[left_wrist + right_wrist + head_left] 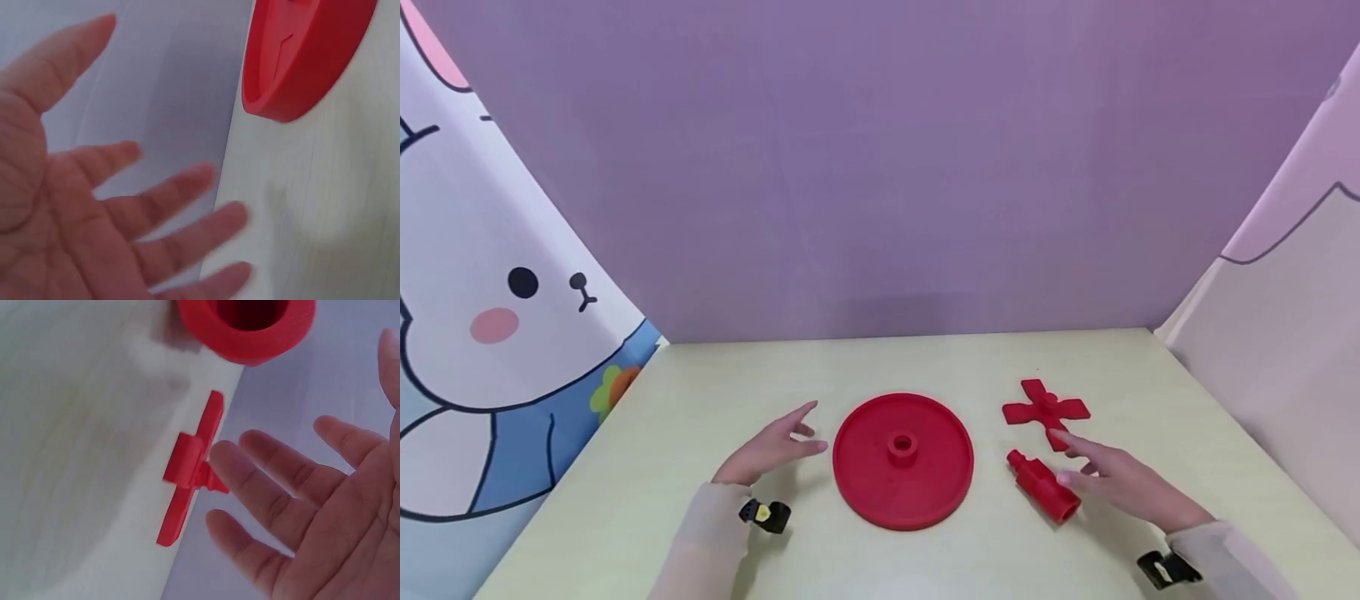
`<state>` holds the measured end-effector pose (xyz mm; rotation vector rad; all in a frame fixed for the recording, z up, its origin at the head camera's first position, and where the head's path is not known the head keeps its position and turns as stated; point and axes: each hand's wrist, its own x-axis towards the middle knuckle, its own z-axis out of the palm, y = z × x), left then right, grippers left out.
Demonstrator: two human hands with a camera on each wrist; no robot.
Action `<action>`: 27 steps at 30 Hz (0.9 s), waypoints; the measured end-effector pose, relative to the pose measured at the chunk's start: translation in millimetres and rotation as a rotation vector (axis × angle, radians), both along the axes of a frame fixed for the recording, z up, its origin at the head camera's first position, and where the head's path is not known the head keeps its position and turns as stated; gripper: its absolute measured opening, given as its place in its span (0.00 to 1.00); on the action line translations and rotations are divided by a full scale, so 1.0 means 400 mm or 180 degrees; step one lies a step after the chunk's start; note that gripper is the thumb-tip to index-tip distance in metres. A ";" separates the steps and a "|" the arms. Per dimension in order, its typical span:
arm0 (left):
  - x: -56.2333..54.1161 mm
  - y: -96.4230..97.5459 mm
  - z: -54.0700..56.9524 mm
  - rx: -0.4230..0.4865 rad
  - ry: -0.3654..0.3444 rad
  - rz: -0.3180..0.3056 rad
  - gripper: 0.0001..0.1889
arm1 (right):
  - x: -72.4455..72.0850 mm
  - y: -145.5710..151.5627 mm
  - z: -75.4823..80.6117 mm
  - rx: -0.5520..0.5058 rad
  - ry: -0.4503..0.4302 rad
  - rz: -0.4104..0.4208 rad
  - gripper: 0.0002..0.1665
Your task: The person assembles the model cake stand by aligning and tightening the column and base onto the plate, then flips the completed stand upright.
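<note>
Pale table (955,367): rimmed red disc (902,460), stepped cylinder (1043,487), flat four-armed cross (1045,409); left fingers (172,199), right fingers (256,486) spread.

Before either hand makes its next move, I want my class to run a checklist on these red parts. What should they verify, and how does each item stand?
1. Left hand free: ok, it holds nothing, fingers spread.
2. Right hand free: ok, nothing gripped.
3. Red disc flat on the table, hub facing up: ok.
4. Red cylindrical piece standing upright: not ok, it lies on its side.
5. Red cross-shaped piece apart from the disc: ok, it lies well to the disc's right.
6. Narrow end of the cylindrical piece fits the hub's hole: cannot tell from these views.
</note>
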<state>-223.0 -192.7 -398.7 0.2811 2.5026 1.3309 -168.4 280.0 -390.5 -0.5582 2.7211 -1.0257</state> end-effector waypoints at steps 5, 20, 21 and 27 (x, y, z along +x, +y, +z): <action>-0.001 0.024 -0.003 -0.0123 -0.0442 -0.0132 0.44 | -0.004 -0.008 0.003 -0.0130 -0.0125 0.0032 0.44; -0.001 0.078 -0.031 -0.0255 -0.0688 -0.0108 0.48 | -0.005 -0.036 -0.002 -0.0129 -0.0569 -0.0515 0.43; -0.001 0.079 -0.033 -0.0246 -0.0693 -0.0120 0.48 | -0.005 -0.037 -0.003 -0.0151 -0.0618 -0.0503 0.43; 0.000 0.087 -0.041 -0.0293 -0.0620 -0.0198 0.48 | -0.003 -0.049 -0.002 -0.0146 -0.0844 -0.0487 0.43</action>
